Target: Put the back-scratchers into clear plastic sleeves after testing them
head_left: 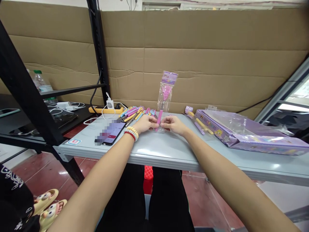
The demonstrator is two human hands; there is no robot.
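A pink item [159, 117] stands upright inside a clear plastic bag with a purple header card [169, 78]. My left hand [147, 123] pinches the lower left side of the bag. On the other side, my right hand [174, 125] has its fingers closed on the bag's lower right edge. Behind my left hand lies a pile of colorful hand-shaped sticks [132, 112]. Two packaged sticks [199, 124], one purple and one yellow, rest to the right of my hands.
A phone [111, 132] lies on the grey table [154, 148] left of my hands. The purple display box [243, 132] fills the right side. An orange power strip [106, 110] with white cables sits at the back left, near a black shelf post [98, 48].
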